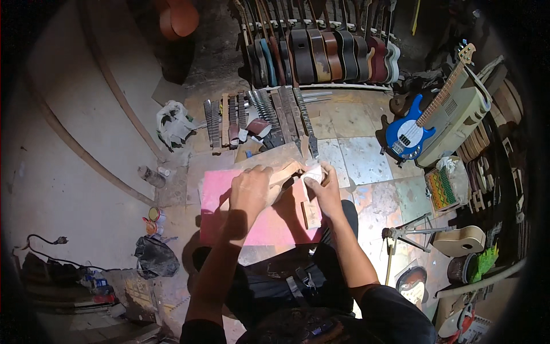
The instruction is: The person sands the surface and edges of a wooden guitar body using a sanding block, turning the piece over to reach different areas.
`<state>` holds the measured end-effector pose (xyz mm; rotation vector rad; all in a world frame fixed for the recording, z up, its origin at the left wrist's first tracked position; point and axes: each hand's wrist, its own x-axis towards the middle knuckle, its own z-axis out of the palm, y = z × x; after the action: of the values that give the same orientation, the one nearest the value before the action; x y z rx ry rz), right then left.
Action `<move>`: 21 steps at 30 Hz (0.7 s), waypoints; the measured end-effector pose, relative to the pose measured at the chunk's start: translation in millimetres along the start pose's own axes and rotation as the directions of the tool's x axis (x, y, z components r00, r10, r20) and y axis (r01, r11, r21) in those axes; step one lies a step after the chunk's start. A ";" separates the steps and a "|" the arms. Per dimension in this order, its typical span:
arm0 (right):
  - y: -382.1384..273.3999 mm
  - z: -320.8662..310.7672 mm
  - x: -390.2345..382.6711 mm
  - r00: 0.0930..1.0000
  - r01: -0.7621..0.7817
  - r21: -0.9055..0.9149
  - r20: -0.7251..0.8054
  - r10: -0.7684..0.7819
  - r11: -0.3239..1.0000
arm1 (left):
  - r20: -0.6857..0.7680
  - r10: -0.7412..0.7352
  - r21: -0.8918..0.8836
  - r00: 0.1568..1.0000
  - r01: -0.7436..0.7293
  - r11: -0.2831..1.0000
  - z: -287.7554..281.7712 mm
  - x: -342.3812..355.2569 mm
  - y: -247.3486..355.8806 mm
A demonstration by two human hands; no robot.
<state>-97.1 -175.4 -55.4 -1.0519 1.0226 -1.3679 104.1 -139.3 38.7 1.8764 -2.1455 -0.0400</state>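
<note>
My left hand (252, 186) is closed around a pale, shaped piece of wood (285, 171), which looks like part of a guitar neck. My right hand (326, 192) pinches a folded whitish sheet (312, 174), perhaps sandpaper, against the far right end of that wood. Below my right hand, a narrow wooden block (311, 213) lies on the pink board (213, 200) in front of me. Behind the hands, a flat brownish board (286, 153) rests at the pink board's far edge. My fingers hide where sheet and wood meet.
Several files and rasps (263, 109) lie in rows beyond the board. A rack of guitars (329, 54) stands at the back. To the right are a blue bass guitar (409, 132), a metal stand (409, 232) and a small box (441, 189). A black bag (156, 258) lies left.
</note>
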 end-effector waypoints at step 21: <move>29.1 -2.5 -0.1 0.973 0.182 -0.532 -0.023 -0.229 0.827 | 0.007 -0.048 0.046 0.999 0.047 0.998 14.5 -13.6 17.6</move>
<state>-92.6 -176.8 -84.3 -1.5587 1.4330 -1.3407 85.3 -125.9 25.8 1.9564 -2.1244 -0.0086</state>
